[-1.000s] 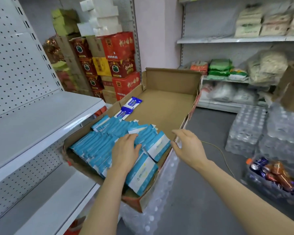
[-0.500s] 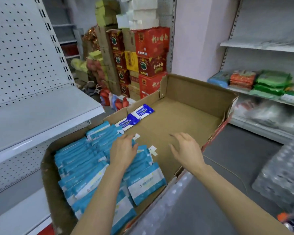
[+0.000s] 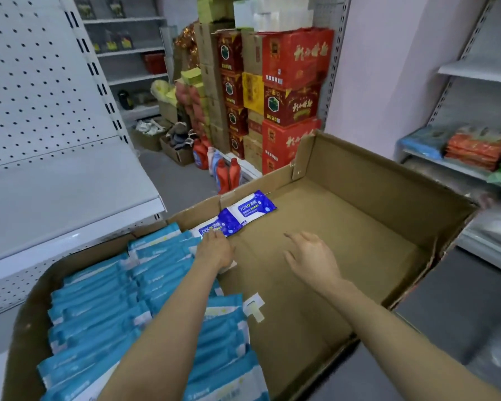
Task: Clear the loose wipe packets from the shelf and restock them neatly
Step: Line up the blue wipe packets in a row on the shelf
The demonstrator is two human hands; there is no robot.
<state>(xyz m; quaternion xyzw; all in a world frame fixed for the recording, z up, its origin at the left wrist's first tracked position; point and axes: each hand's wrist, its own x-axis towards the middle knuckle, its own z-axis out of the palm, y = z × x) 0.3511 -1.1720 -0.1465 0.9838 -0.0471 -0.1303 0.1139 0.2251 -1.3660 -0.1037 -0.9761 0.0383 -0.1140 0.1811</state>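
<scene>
Fingers of the left hand (image 3: 214,250) reach forward, tips touching the near dark-blue wipe packet (image 3: 214,228); not closed on it, as far as shows. Right hand (image 3: 313,256) hovers spread and empty over the bare cardboard floor, holding nothing.

Both dark-blue packets lie end to end against the far-left wall of the cardboard box (image 3: 388,180); the far one (image 3: 253,206) is untouched. Light-blue packets (image 3: 104,308) fill the box's left side in rows.

Step in hand, by my reading: gathering the two odd packets. Next move calls for a pinch on the near packet and a lift clear of the wall.

Room: right half of the box is open. White shelf (image 3: 55,204) runs just beside the box on the left, its top bare.
</scene>
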